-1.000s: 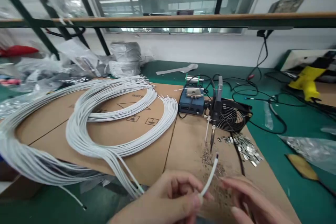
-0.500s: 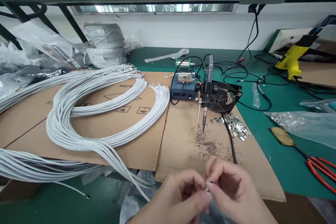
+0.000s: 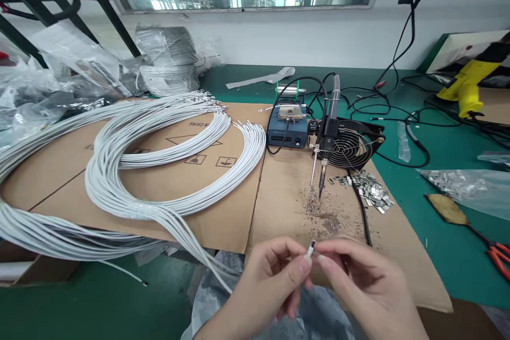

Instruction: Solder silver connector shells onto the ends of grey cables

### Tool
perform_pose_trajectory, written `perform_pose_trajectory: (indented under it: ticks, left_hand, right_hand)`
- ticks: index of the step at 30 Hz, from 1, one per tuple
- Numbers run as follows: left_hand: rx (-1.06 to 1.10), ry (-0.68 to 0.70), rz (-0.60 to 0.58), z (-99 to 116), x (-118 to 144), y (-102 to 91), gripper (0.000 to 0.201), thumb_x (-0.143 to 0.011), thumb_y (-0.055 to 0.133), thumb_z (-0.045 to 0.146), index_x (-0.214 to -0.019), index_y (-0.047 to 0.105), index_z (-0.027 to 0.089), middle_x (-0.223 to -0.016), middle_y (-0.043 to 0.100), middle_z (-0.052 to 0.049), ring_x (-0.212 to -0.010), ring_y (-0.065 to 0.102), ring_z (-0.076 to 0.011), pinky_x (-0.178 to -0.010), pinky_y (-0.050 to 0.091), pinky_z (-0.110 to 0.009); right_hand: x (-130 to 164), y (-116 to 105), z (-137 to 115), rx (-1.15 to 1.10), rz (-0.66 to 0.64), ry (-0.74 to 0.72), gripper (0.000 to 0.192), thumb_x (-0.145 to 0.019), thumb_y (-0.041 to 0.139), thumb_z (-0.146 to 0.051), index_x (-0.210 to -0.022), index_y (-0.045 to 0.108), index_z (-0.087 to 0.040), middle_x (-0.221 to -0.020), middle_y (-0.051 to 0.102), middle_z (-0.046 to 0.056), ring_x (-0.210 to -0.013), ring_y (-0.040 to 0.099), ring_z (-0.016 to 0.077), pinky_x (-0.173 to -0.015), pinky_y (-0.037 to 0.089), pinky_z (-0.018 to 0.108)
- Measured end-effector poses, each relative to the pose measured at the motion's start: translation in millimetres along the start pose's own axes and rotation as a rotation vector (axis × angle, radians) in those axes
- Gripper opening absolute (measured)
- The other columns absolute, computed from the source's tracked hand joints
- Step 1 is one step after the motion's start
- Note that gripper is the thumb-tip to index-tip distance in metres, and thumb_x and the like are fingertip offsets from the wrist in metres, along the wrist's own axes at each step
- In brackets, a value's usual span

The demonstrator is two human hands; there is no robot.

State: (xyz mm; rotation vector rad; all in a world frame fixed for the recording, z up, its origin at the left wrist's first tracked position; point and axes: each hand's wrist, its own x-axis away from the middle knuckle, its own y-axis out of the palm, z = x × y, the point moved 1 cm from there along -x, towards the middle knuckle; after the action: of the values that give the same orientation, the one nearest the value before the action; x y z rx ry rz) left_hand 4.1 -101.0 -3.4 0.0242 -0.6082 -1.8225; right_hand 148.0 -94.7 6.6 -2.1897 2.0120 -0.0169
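Pinched between the thumb and fingers of my left hand (image 3: 274, 279) is the end of a white cable (image 3: 309, 251), its dark tip pointing up. My right hand (image 3: 368, 281) is closed just to the right, thumb and forefinger at the side of that tip. What those right fingertips hold, if anything, is hidden. Beyond both hands, a soldering iron (image 3: 329, 138) is held tip-down over a cardboard sheet (image 3: 274, 212) strewn with dark specks. A pile of small metal connector pieces (image 3: 372, 191) lies to the right of it.
A large coil of white cables (image 3: 107, 186) spreads over cardboard on the left. Behind the iron stand a blue soldering station (image 3: 287, 133), a solder spool (image 3: 287, 90) and a black fan (image 3: 350, 149). Red-handled pliers (image 3: 500, 260) and a yellow heat gun (image 3: 468, 90) are at right.
The right fingers have shifted off the cable's tip to its side, so the white end and dark tip now show. The view has turned slightly left and down.
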Motion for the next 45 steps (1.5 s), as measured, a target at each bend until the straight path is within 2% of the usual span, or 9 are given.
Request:
perform_pose_trajectory:
  ticks: [3, 11, 17, 23, 25, 29, 35, 40, 45]
  left_hand:
    - [0.010, -0.012, 0.004, -2, -1, 0.6, 0.035, -0.072, 0.064, 0.045, -0.066, 0.049, 0.014, -0.055, 0.053, 0.004, -0.029, 0.037, 0.0008, -0.028, 0.024, -0.010]
    - [-0.003, -0.010, 0.000, -1, -2, 1.6, 0.037, -0.069, 0.067, 0.045, -0.062, 0.048, 0.014, -0.047, 0.047, 0.006, -0.031, 0.036, 0.0001, -0.031, 0.026, -0.010]
    - [0.002, 0.036, 0.080, 1, -3, 1.8, 0.040, -0.062, 0.072, 0.047, -0.062, 0.053, 0.012, -0.042, 0.043, 0.007, -0.032, 0.036, 0.0002, -0.031, 0.026, -0.010]
    - [0.093, -0.006, 0.133, -2, -1, 1.4, 0.043, -0.054, 0.077, 0.047, -0.064, 0.053, 0.013, -0.038, 0.051, 0.005, -0.030, 0.048, -0.0059, -0.029, 0.034, -0.011]
    - [0.119, -0.010, 0.115, -3, 0, 1.3, 0.041, -0.057, 0.076, 0.046, -0.065, 0.054, 0.012, -0.044, 0.057, 0.002, -0.033, 0.053, -0.0069, -0.032, 0.038, -0.011]
    - [0.171, 0.019, -0.007, -8, 1, -0.6, 0.034, -0.068, 0.070, 0.042, -0.067, 0.057, 0.011, -0.052, 0.061, 0.000, -0.038, 0.059, -0.0071, -0.036, 0.042, -0.010]
    - [0.216, 0.035, -0.094, -11, 0, -4.8, 0.030, -0.073, 0.066, 0.039, -0.069, 0.059, 0.010, -0.052, 0.060, 0.000, -0.036, 0.058, -0.0069, -0.034, 0.041, -0.010]
    - [0.136, 0.025, -0.041, -9, 2, -2.0, 0.032, -0.073, 0.065, 0.042, -0.069, 0.059, 0.011, -0.051, 0.058, 0.000, -0.034, 0.054, -0.0061, -0.033, 0.038, -0.011]
    - [-0.140, 0.130, 0.095, -9, 5, -2.1, 0.028, -0.079, 0.058, 0.038, -0.070, 0.061, 0.012, -0.055, 0.055, 0.001, -0.037, 0.049, -0.0039, -0.038, 0.037, -0.013]
  right_hand:
    - [-1, 5, -3, 0.052, -0.013, -0.036, 0.008, -0.077, 0.060, -0.025, -0.075, 0.067, -0.025, -0.066, 0.062, 0.001, -0.059, 0.055, 0.0177, -0.051, 0.042, 0.027]
    - [-3, -2, -3, 0.093, -0.086, -0.047, 0.013, -0.081, 0.056, -0.025, -0.073, 0.066, -0.022, -0.064, 0.060, 0.003, -0.058, 0.056, 0.0181, -0.050, 0.042, 0.028]
    - [-4, -4, -6, 0.094, -0.106, -0.047, 0.012, -0.080, 0.057, -0.024, -0.074, 0.068, -0.025, -0.064, 0.062, 0.001, -0.058, 0.056, 0.0173, -0.051, 0.042, 0.026]
    - [-8, -7, -6, 0.159, -0.116, -0.086, 0.013, -0.081, 0.057, -0.023, -0.076, 0.068, -0.026, -0.066, 0.063, 0.000, -0.058, 0.057, 0.0164, -0.050, 0.043, 0.025]
    - [-9, -7, -6, 0.156, -0.150, -0.095, 0.013, -0.082, 0.056, -0.023, -0.077, 0.068, -0.025, -0.067, 0.063, 0.001, -0.059, 0.058, 0.0169, -0.051, 0.044, 0.025]
    - [-9, -5, -7, 0.118, -0.218, -0.109, 0.014, -0.083, 0.054, -0.022, -0.076, 0.066, -0.022, -0.063, 0.061, 0.002, -0.057, 0.058, 0.0167, -0.050, 0.044, 0.026]
    - [-7, -1, -12, 0.073, -0.208, -0.088, 0.015, -0.083, 0.055, -0.021, -0.072, 0.066, -0.022, -0.062, 0.060, 0.001, -0.056, 0.055, 0.0159, -0.050, 0.042, 0.026]
    - [-7, -3, -13, 0.090, -0.208, -0.076, 0.014, -0.082, 0.056, -0.021, -0.074, 0.068, -0.022, -0.064, 0.061, 0.002, -0.056, 0.055, 0.0159, -0.049, 0.042, 0.026]
    - [-9, -5, -11, 0.191, -0.226, -0.077, 0.017, -0.082, 0.055, -0.021, -0.075, 0.070, -0.021, -0.059, 0.057, 0.001, -0.053, 0.052, 0.0152, -0.048, 0.040, 0.026]
